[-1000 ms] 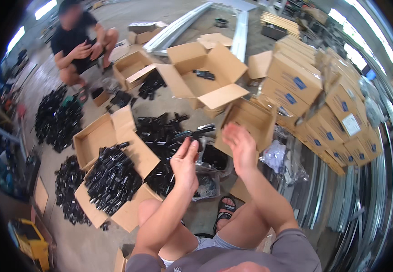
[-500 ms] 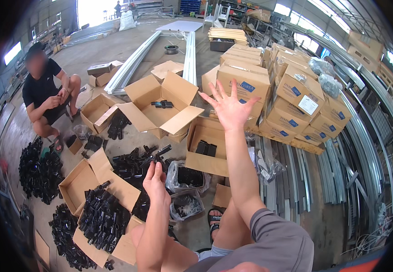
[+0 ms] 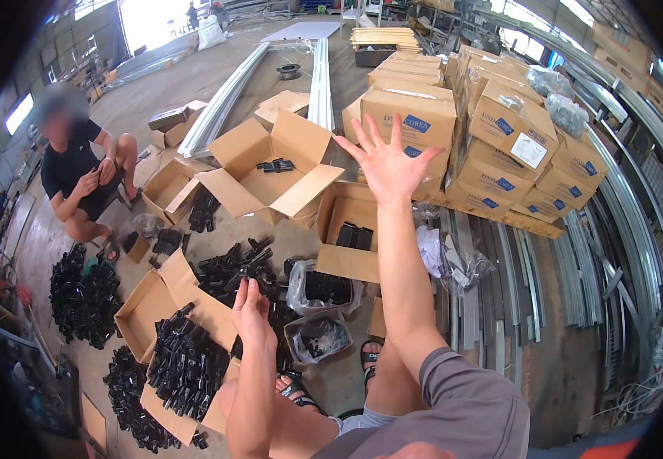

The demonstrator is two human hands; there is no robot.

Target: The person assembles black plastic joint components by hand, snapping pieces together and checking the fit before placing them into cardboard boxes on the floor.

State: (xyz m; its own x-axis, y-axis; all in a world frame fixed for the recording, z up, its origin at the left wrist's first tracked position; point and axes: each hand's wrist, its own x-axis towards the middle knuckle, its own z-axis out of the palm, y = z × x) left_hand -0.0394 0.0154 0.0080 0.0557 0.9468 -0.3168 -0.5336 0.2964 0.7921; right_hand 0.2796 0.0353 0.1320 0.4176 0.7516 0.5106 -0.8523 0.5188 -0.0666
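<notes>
Clip [image 3: 248, 272], a small black plastic piece, sits pinched in the left hand [image 3: 250, 310] fingertips, above the heap of like parts [image 3: 228, 268]. It looks light, stiff and hard, best taken by its sides. Beyond the heap, the right hand [image 3: 390, 162] is raised with fingers spread, empty, before an open box [image 3: 351, 237]. Left of the heap, a seated person [image 3: 79, 180] works.

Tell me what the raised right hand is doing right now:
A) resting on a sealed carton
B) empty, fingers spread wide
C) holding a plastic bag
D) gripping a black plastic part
B: the right hand is lifted in the air, palm open, fingers spread, nothing in it.
</notes>
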